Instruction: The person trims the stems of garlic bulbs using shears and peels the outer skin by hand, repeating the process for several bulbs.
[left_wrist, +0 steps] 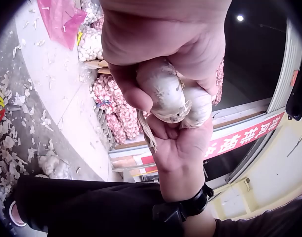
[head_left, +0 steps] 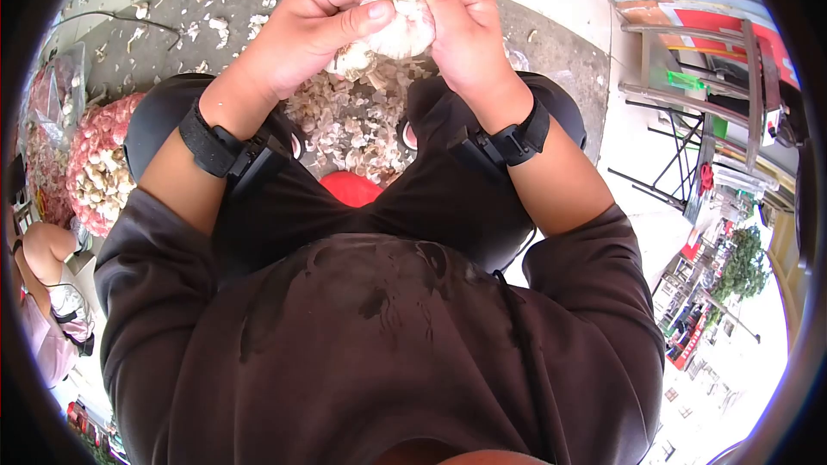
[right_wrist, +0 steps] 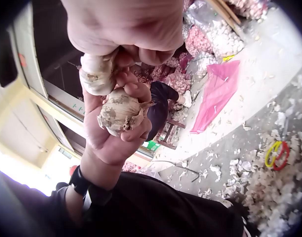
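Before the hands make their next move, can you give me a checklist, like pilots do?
1. Left hand has a good hold: ok, its fingers curl round the patchy garlic bulb.
2. Right hand has a good hold: ok, it grips the whiter garlic bulb.
3. Patchy bulb's skin all clean: not ok, grey-brown marks show on it.
4. Bulbs good inside: cannot tell, only their outsides show.
5. Floor free of peel: not ok, loose peel lies heaped between the legs and scattered around.
6. Red and yellow loops out of the hands' way: ok, they lie down on the peel.
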{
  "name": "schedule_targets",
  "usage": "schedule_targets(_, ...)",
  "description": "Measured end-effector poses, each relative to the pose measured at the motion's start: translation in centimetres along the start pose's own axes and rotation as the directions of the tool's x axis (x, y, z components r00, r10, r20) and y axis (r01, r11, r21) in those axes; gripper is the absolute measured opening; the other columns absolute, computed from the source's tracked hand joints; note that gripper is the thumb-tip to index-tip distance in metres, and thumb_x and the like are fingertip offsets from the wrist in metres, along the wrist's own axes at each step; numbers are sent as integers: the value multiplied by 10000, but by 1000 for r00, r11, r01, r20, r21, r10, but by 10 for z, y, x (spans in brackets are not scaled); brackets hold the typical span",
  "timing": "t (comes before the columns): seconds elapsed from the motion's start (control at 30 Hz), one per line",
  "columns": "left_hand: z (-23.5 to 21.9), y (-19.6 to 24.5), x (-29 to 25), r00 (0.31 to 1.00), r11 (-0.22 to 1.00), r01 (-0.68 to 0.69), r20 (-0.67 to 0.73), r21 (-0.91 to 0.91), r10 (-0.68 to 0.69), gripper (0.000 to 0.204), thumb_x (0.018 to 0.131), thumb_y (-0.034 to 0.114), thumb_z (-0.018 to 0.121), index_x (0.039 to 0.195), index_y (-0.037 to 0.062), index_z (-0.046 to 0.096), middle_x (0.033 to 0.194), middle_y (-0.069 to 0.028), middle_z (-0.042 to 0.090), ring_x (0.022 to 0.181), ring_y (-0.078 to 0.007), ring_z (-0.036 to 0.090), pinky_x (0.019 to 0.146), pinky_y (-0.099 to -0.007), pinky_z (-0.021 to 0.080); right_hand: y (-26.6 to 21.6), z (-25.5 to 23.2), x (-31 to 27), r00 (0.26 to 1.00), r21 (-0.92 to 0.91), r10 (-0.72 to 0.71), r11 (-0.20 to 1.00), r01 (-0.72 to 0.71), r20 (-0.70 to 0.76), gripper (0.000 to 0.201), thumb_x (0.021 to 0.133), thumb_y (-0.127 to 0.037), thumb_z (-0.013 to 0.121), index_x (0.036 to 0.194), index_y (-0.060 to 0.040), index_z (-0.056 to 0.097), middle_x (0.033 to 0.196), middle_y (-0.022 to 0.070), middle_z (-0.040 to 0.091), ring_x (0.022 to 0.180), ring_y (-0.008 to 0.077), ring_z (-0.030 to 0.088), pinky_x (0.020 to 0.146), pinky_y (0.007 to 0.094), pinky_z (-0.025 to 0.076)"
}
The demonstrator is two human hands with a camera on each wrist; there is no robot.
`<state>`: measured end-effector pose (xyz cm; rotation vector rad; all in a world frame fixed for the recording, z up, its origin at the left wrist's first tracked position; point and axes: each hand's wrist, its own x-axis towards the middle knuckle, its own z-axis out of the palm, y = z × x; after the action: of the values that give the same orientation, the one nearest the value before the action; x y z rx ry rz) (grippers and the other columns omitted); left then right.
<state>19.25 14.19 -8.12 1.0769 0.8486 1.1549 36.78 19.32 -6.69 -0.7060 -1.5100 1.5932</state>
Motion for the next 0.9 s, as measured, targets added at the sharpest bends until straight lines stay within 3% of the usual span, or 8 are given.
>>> schedule_targets(0.13, -6, -6, -1, 999, 999, 9, 39, -53, -7, 314, 928, 248, 662, 1125, 3, 668, 870, -24, 696, 682, -43, 613, 550, -189, 489, 0, -2, 1, 991, 185, 108, 979, -92, -79, 374, 1036, -243, 430, 1034, 47, 666, 872, 76, 688, 773, 103, 625, 731, 246, 511)
schedule_targets(0.23, -3, -4, 3, 1000, 999, -14, -14, -29, 13, 323, 927, 266, 661, 1123, 10, 666, 849, -23, 694, 634, -37, 602, 486, -183, 468, 0, -8, 6, 986, 158, 168, 974, -163, -16, 382, 1025, -252, 449, 1138, 74, 613, 987, 116, 689, 903, 163, 652, 813, 295, 530)
schedule_targets(0.33, -2, 1, 4, 995, 1000, 8, -94, -27, -11, 337, 932, 302, 650, 1107, 15, 670, 831, -22, 689, 626, -42, 604, 472, -188, 466, -5, -14, 8, 999, -138, 54, 989, -54, -6, 319, 1017, -241, 491, 1128, 23, 632, 942, 48, 677, 838, 101, 614, 766, 251, 498)
schedule_targets(0.4, -5, 2, 6, 988, 999, 36, -148, -36, -41, 352, 934, 331, 644, 1092, 18, 673, 816, -19, 684, 618, -45, 606, 459, -193, 465, -9, -17, 6, 995, -188, 12, 982, 7, 101, 303, 1004, -221, 518, 1170, 13, 614, 963, 45, 676, 857, 109, 616, 775, 263, 498)
schedule_targets(0.53, -6, 3, 6, 982, 998, 48, -182, -35, -54, 400, 938, 393, 621, 1071, 20, 674, 796, -20, 679, 605, -54, 606, 449, -196, 460, -7, -18, 7, 983, -219, -47, 972, 86, 178, 333, 986, -203, 557, 1246, 3, 571, 1013, 47, 672, 891, 125, 627, 789, 272, 499)
schedule_targets(0.6, -9, 0, 8, 980, 996, 62, -184, -64, -73, 417, 938, 414, 614, 1062, 21, 674, 789, -22, 677, 600, -59, 608, 441, -196, 454, -1, -13, 8, 979, -99, -49, 993, 70, 196, 385, 1015, -209, 495, 1333, 8, 485, 1109, 69, 625, 961, 111, 584, 818, 245, 470)
schedule_targets(0.7, -17, 4, 9, 974, 966, 202, -71, -158, -216, 465, 968, 461, 534, 1122, 34, 636, 1008, -52, 685, 811, -107, 654, 692, -241, 524, -6, -4, 4, 988, 56, 40, 997, -49, 148, 460, 1027, -206, 468, 1422, 15, 384, 1195, 84, 589, 1035, 111, 552, 872, 243, 446)
schedule_targets(0.9, -16, 9, 7, 952, 912, 267, -59, -312, -299, 529, 997, 524, 404, 1204, 69, 576, 903, -47, 679, 721, -111, 653, 483, -241, 502, -23, 5, 5, 985, -5, -3, 1000, 4, 175, 482, 1007, -126, 488, 1444, 22, 352, 1215, 89, 581, 1054, 125, 557, 902, 250, 442)
